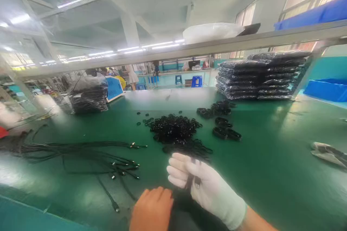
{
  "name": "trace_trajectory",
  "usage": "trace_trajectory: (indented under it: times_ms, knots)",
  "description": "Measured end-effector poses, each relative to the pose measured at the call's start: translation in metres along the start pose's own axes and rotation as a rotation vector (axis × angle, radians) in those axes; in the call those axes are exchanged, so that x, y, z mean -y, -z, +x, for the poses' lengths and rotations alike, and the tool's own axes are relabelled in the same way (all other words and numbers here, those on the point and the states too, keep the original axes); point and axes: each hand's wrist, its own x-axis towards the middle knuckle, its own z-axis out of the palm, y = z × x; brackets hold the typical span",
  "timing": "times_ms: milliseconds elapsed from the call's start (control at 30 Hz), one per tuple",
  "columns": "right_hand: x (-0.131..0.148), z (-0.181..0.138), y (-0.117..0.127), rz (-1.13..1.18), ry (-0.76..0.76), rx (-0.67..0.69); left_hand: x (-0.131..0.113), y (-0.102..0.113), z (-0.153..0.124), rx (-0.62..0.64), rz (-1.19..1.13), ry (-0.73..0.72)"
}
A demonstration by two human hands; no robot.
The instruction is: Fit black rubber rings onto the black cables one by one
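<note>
My right hand (202,184), in a white glove, is closed around a black cable (189,182); a small metal plug end shows against the palm. To its left, my bare left hand (152,209) has its fingers curled down, and whatever they hold is hidden. A blurred dark shape lies between the two hands. Just beyond the glove is a pile of small black rings (175,130). Left of my hands, several loose black cables (81,148) stretch over the green table (260,173), with their metal plug ends toward the middle.
Coiled black cables (226,131) lie right of the ring pile. Behind them rise stacks of bagged black goods (260,75). Another bagged stack (89,95) and a blue panelled box (114,88) stand back left. A shelf beam (168,52) crosses above. A blue bin (326,90) is far right.
</note>
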Motion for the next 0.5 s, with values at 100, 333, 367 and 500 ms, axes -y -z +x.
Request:
trace_trajectory:
  times_ms: [100, 333, 367, 500]
  knots:
    - [-0.01, -0.003, 0.001, -0.164, -0.035, -0.077, -0.014, 0.005, 0.002, -0.085, -0.027, -0.084]
    - [-0.033, -0.01, 0.009, -0.175, -0.545, 0.228, 0.015, 0.065, 0.033, 0.354, -0.529, 0.031]
    - [-0.036, -0.011, 0.01, -0.107, -0.617, 0.28, 0.021, 0.068, 0.037, 0.407, -0.63, 0.115]
    - [-0.043, -0.01, 0.012, 0.08, -0.703, 0.332, 0.031, 0.055, 0.044, 0.501, -0.802, 0.21]
